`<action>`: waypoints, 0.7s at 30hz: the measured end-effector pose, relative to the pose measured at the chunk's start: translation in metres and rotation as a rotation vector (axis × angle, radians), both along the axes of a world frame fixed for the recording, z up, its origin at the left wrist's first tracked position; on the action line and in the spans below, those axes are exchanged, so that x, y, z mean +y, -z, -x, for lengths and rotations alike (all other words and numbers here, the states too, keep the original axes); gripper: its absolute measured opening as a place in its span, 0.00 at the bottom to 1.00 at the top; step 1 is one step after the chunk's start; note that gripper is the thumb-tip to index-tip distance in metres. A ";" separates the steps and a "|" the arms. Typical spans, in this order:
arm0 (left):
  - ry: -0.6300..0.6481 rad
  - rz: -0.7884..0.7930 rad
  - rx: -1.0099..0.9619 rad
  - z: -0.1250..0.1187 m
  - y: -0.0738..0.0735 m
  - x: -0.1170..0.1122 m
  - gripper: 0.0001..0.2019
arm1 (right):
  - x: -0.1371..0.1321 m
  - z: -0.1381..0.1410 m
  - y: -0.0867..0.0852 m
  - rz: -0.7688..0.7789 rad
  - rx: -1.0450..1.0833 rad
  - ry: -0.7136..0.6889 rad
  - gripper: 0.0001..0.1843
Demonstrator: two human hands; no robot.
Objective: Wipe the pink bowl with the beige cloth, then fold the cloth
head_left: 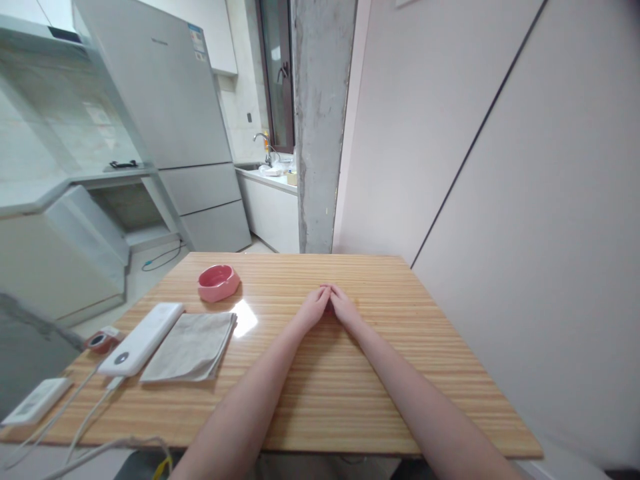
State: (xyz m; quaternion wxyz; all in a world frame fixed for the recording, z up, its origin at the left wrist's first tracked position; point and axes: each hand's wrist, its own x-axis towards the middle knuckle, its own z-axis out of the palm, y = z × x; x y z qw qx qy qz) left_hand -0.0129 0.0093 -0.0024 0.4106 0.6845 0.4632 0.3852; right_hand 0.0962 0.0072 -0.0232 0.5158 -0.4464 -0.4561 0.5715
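Note:
My left hand (pixel 316 305) and my right hand (pixel 344 307) meet near the middle of the wooden table (pixel 320 400), fingertips touching at the far end. Both look closed, with the fingers curled inward and largely hidden from view. A trace of dark red shows in the gap between them, too small to name. To the left of my hands lie a folded grey cloth (pixel 193 347) and a pink ashtray (pixel 219 283), both apart from them.
A white power strip (pixel 143 339) with a plugged-in cable lies left of the cloth. Beside it are a roll of tape (pixel 101 340) and a white box-shaped item (pixel 37 401). Cables hang over the front left edge. A wall (pixel 500 233) borders the right side; a fridge (pixel 165 100) stands behind.

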 end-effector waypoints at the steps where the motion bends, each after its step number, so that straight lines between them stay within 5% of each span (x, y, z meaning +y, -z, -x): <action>1: -0.031 -0.062 0.049 0.013 -0.009 0.001 0.14 | 0.001 0.000 0.000 0.004 0.048 0.014 0.16; 5: -0.506 -0.267 0.194 0.090 -0.049 0.004 0.12 | 0.006 0.003 0.004 0.050 0.156 0.073 0.19; 7: -0.828 -0.367 0.468 0.130 -0.056 0.002 0.13 | 0.008 0.003 0.006 0.051 0.150 0.069 0.19; 9: -1.048 -0.294 0.678 0.159 -0.052 -0.001 0.19 | 0.009 0.003 0.007 0.054 0.150 0.052 0.18; 15: -0.984 -0.131 0.896 0.188 -0.025 -0.003 0.16 | 0.006 0.001 0.004 0.077 0.141 0.043 0.19; 21: -0.802 -0.265 0.893 0.175 -0.031 0.007 0.09 | 0.003 -0.003 0.000 0.012 0.105 0.127 0.22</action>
